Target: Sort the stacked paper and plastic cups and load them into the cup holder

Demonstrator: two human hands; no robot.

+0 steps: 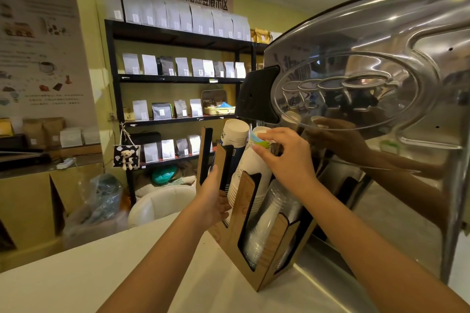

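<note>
A brown cardboard cup holder stands tilted on the white counter, with stepped slots. Clear plastic cups fill the lowest slot. A white paper cup stack lies in the middle slot, and another white and blue paper stack rests in the upper slot. My left hand grips the holder's left side wall. My right hand pinches the green-banded bottom of a paper cup at the top of the middle stack.
A large shiny steel espresso machine looms right beside the holder. The white counter spreads in front. Behind are black shelves with coffee bags, a white bin and plastic bags on the floor.
</note>
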